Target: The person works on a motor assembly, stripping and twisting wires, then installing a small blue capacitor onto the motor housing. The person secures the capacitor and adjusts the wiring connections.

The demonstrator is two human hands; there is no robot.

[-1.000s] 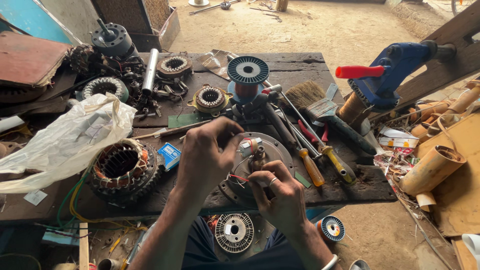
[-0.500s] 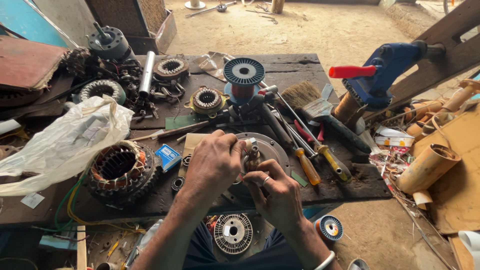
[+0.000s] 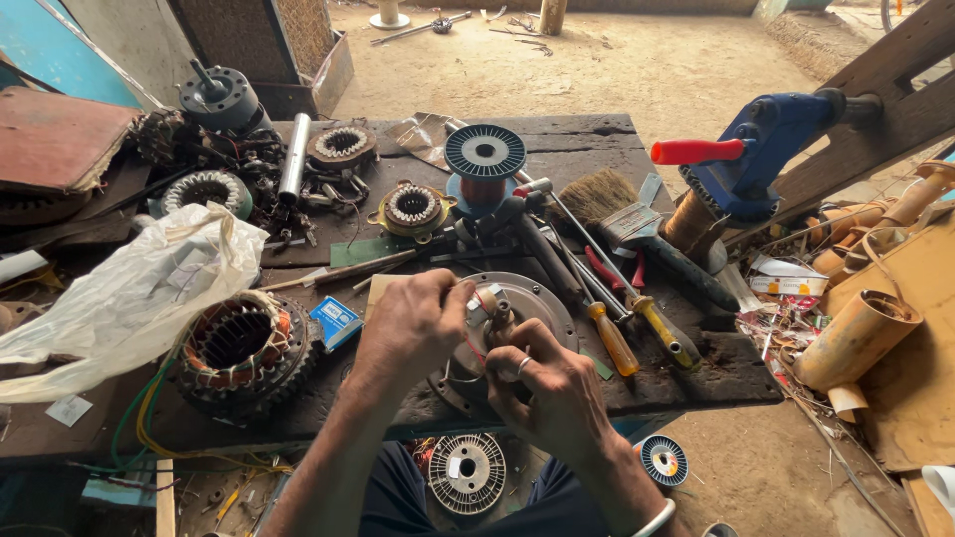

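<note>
Hands meet over a round grey metal motor plate (image 3: pixel 542 303) that lies flat at the near middle of the dark wooden table (image 3: pixel 597 139). The left hand (image 3: pixel 413 323) curls down over the plate's left part, fingers closed on a small part at its centre (image 3: pixel 489 303); what exactly that part is cannot be told. The right hand (image 3: pixel 552 393), a ring on one finger, pinches the same spot from the near side, so the two hands touch each other there. A thin red wire (image 3: pixel 476 348) runs between them.

Just left of the plate sits a blue-and-white small box (image 3: pixel 335 320), and beyond it a wound stator (image 3: pixel 242 343) with green and yellow leads. A white plastic bag (image 3: pixel 129 293) lies over the table's left end. Behind the plate stands a spool of copper wire (image 3: pixel 484 164), beside a smaller stator (image 3: pixel 411 207). To the right lie yellow-handled screwdrivers (image 3: pixel 637 328), red-handled pliers (image 3: pixel 607 270) and a paint brush (image 3: pixel 617 204). A blue winding machine with a red handle (image 3: pixel 756 159) stands at the far right.
</note>
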